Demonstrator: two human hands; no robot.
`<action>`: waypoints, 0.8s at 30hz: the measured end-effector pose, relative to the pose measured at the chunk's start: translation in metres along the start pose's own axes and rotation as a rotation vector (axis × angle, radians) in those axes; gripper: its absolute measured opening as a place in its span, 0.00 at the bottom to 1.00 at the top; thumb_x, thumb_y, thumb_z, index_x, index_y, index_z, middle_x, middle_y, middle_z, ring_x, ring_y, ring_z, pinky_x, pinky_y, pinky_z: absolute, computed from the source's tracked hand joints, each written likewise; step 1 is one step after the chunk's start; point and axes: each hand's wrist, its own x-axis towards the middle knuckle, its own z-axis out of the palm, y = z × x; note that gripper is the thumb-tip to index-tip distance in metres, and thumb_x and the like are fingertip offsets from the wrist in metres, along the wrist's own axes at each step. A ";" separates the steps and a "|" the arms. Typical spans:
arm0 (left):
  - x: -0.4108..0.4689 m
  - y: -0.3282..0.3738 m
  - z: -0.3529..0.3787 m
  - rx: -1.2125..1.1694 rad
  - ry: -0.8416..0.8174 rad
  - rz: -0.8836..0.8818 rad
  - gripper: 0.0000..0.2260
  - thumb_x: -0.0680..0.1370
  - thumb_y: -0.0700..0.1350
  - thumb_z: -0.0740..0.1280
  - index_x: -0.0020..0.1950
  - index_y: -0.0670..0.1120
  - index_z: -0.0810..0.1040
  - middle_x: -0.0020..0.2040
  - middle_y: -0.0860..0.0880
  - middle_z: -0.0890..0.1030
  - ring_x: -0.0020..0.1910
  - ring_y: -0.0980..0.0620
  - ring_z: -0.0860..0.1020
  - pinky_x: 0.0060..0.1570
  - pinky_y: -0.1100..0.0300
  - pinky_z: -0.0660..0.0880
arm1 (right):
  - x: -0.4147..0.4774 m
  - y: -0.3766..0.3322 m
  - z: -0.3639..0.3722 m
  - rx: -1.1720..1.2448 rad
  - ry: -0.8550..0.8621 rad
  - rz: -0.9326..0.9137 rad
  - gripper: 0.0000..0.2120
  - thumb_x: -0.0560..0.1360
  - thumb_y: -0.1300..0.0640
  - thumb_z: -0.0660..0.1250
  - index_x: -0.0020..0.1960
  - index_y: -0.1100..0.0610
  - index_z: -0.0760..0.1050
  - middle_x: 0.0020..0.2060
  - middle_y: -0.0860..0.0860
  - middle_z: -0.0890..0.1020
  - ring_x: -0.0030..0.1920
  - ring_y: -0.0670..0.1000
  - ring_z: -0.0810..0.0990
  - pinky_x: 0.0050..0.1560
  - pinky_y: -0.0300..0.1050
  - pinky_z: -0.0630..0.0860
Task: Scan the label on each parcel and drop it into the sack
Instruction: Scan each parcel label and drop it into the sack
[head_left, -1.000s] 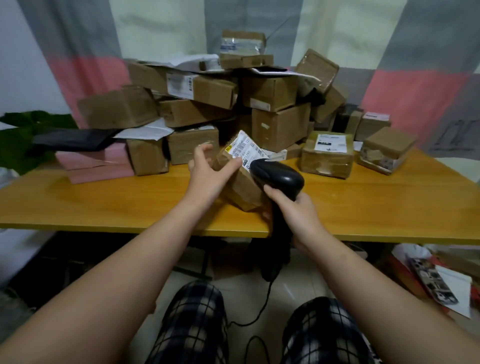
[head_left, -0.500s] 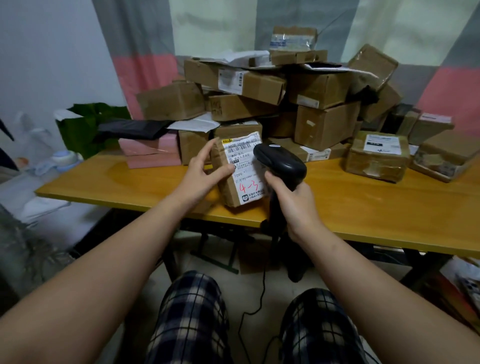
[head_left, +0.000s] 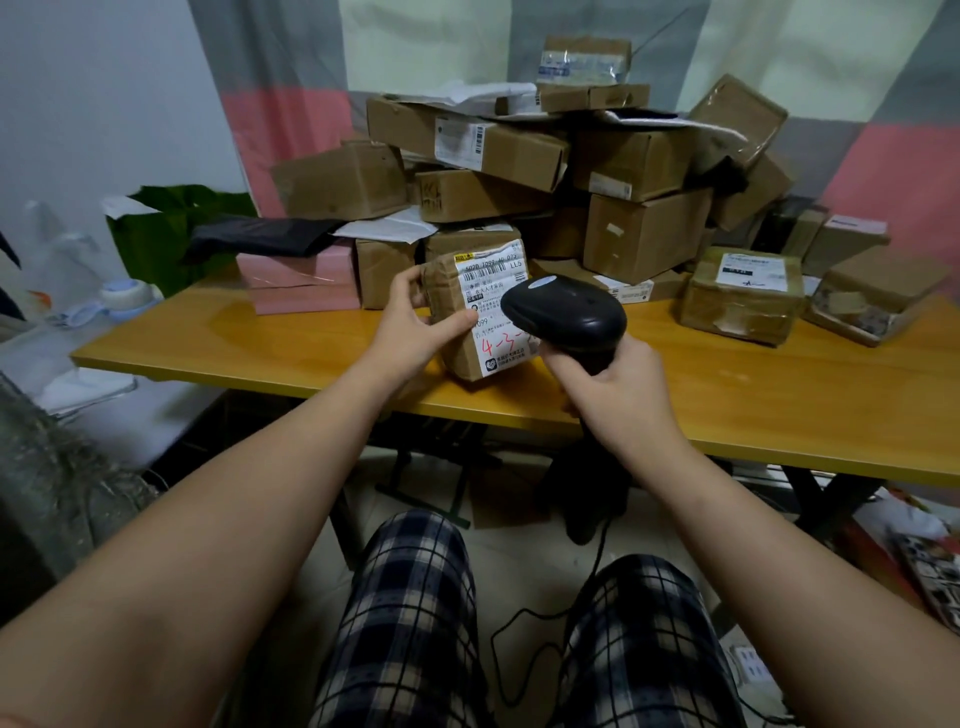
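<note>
My left hand (head_left: 410, 325) grips a small brown parcel (head_left: 441, 296) by its left side, holding it upright above the table's front edge. Its white label (head_left: 485, 283) with a barcode and red handwriting faces me. My right hand (head_left: 618, 395) is wrapped round the handle of a black barcode scanner (head_left: 563, 314), whose head sits just in front of the label's right part and covers some of it. The scanner's cable (head_left: 597, 566) hangs down between my knees. A grey woven sack (head_left: 47, 499) shows at the left edge.
A tall heap of brown cardboard parcels (head_left: 644, 234) covers the back of the yellow table (head_left: 779, 405). Pink boxes (head_left: 301, 278) and a black bag (head_left: 249, 236) lie at back left, taped parcels (head_left: 737, 296) at right. Clutter lies on the floor at right.
My left hand has turned the parcel upright so the label faces me, and the scanner head has come closer over the label. My view has swung left.
</note>
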 end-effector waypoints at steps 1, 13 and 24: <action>0.001 -0.001 0.000 -0.004 0.004 0.001 0.35 0.73 0.40 0.73 0.74 0.45 0.58 0.56 0.53 0.70 0.44 0.64 0.75 0.35 0.76 0.73 | 0.001 -0.003 0.000 -0.002 0.007 -0.003 0.06 0.72 0.50 0.72 0.42 0.47 0.75 0.32 0.44 0.78 0.38 0.52 0.82 0.41 0.50 0.80; 0.006 -0.002 -0.004 0.009 -0.013 -0.017 0.37 0.73 0.44 0.74 0.75 0.47 0.56 0.68 0.47 0.70 0.49 0.60 0.76 0.39 0.71 0.75 | -0.001 -0.014 -0.001 -0.035 0.005 0.007 0.08 0.74 0.52 0.70 0.39 0.49 0.73 0.28 0.48 0.78 0.28 0.46 0.79 0.31 0.43 0.76; 0.005 -0.005 -0.003 -0.013 -0.020 -0.001 0.38 0.73 0.43 0.74 0.76 0.47 0.55 0.70 0.44 0.69 0.48 0.61 0.75 0.40 0.71 0.75 | -0.005 -0.015 0.001 -0.040 0.004 0.015 0.07 0.73 0.49 0.69 0.41 0.49 0.74 0.31 0.50 0.80 0.35 0.51 0.82 0.40 0.54 0.81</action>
